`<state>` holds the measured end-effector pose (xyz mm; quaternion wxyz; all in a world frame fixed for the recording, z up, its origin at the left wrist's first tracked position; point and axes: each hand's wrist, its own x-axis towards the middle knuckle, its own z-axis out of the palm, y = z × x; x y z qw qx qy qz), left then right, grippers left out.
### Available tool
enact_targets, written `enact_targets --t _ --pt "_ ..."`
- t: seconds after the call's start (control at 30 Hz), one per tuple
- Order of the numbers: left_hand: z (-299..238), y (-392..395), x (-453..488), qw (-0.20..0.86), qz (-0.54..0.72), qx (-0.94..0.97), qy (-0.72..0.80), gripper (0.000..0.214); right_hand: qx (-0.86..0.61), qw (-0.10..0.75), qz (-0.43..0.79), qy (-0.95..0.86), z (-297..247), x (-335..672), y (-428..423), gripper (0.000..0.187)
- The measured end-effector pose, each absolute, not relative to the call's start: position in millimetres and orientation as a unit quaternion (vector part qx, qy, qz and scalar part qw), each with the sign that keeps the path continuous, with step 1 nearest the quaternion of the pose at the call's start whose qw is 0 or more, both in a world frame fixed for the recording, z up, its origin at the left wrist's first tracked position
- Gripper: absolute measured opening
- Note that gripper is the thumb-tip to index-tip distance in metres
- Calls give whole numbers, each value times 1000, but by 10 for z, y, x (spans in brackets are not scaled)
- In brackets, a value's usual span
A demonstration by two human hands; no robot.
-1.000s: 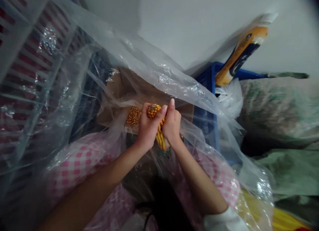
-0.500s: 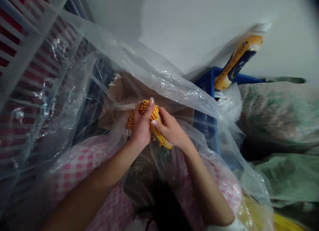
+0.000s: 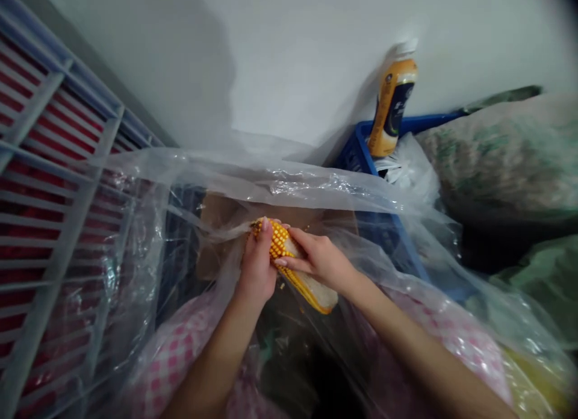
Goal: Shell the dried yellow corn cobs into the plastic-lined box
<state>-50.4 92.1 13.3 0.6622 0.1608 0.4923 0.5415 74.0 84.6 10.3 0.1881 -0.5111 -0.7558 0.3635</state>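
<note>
Both my hands hold one dried corn cob [image 3: 282,247] with yellow-orange kernels, over a big clear plastic sheet [image 3: 189,196]. My left hand [image 3: 256,268] is wrapped round the cob's upper end, thumb pressed on the kernels. My right hand [image 3: 318,261] grips the middle of the cob from the right. The cob's lower end [image 3: 318,294] sticks out below my right hand and looks partly bare and pale. A brown cardboard box [image 3: 217,217] lies under the plastic behind the cob.
A white barred rack [image 3: 49,184] with red behind it stands at the left. A blue crate [image 3: 361,151] holds an orange bottle [image 3: 391,109] against the white wall. Filled woven sacks [image 3: 501,154] lie at the right. Pink checked cloth [image 3: 176,353] shows under the plastic.
The view has tilted up and shifted. The cob has turned in my hands, its lower end now pointing down-right with a pale bare part showing. Both hands still grip it.
</note>
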Motion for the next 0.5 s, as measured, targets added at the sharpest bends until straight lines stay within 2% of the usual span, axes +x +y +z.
enact_targets --t 0.13,0.27,0.5 --pt "108 921 -490 656 539 172 500 51 -516 120 288 -798 110 770 867 63" --pt "94 930 -468 657 530 174 507 51 -500 95 241 -827 124 787 892 67" --pt "58 924 -450 653 526 179 514 50 -506 62 274 -815 245 830 879 62"
